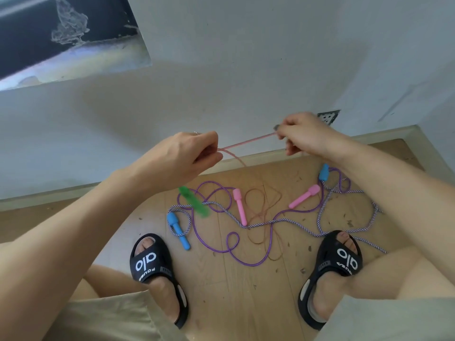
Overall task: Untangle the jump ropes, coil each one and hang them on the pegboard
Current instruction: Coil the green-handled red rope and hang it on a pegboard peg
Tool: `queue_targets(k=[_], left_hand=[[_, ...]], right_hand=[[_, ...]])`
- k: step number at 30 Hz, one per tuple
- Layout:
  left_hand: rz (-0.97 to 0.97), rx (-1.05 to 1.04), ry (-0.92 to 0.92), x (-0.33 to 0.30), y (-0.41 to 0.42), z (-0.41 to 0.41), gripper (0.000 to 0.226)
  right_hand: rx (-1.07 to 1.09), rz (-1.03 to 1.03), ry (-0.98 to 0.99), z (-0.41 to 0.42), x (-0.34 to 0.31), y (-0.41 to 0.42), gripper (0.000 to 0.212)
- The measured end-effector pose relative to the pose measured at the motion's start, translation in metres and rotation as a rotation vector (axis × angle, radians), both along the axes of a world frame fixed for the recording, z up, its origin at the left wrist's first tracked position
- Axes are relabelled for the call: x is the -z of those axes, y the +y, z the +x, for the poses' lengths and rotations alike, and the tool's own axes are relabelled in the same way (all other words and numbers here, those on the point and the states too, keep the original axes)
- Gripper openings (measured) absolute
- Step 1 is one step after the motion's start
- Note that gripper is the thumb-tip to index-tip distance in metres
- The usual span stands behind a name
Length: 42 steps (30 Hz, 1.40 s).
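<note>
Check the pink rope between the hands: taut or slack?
Taut. The pink rope runs straight from the left hand to the right hand; beyond the left hand it drops slack to the floor.

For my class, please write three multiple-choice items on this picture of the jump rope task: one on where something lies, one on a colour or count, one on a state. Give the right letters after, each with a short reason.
1. Where does the green handle lie?
A. on the floor, left of the pink handles
B. in the right hand
C. on top of a sandal

2. How many pink handles lie on the floor?
A. one
B. two
C. four

3. What state is the pink rope in between the hands?
A. coiled
B. lying slack on the floor
C. stretched in the air

Answers:
1 A: it lies on the wooden floor, left of both pink handles.
2 B: a second pink handle lies to the right of the first.
3 C: the left hand and right hand each pinch it, and it runs straight between them.
</note>
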<state>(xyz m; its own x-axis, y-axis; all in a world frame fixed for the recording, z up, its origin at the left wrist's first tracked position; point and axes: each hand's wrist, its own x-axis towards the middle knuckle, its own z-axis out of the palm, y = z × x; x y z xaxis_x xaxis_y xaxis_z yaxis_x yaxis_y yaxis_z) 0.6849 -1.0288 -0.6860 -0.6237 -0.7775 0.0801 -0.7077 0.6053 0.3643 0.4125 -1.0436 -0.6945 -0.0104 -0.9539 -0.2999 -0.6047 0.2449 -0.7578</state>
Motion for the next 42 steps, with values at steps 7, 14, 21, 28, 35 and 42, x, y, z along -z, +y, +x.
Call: queue_targets(k=[7, 14, 21, 28, 35, 42], left_hand=[[0.023, 0.028, 0.004, 0.003, 0.001, -0.004, 0.028], [0.051, 0.062, 0.075, 0.002, 0.007, -0.016, 0.028], [-0.006, 0.05, -0.002, 0.003, 0.004, -0.011, 0.022], [0.069, 0.048, 0.059, 0.002, -0.003, -0.004, 0.015], [0.13, -0.022, -0.004, 0.003, -0.005, 0.001, 0.012], [0.08, -0.048, -0.055, 0.006, -0.005, 0.004, 0.023]], right_hand=[[-0.091, -0.002, 0.676, -0.008, 0.028, 0.001, 0.03], [-0.373, 0.093, -0.099, 0.055, 0.005, 0.032, 0.031], [-0.265, 0.083, -0.315, 0.045, -0.005, 0.03, 0.026], [-0.185, 0.131, -0.342, 0.029, -0.011, 0.024, 0.026], [-0.117, 0.113, -0.271, 0.015, -0.014, 0.019, 0.023], [-0.128, 0.125, -0.211, 0.011, -0.008, 0.018, 0.023]])
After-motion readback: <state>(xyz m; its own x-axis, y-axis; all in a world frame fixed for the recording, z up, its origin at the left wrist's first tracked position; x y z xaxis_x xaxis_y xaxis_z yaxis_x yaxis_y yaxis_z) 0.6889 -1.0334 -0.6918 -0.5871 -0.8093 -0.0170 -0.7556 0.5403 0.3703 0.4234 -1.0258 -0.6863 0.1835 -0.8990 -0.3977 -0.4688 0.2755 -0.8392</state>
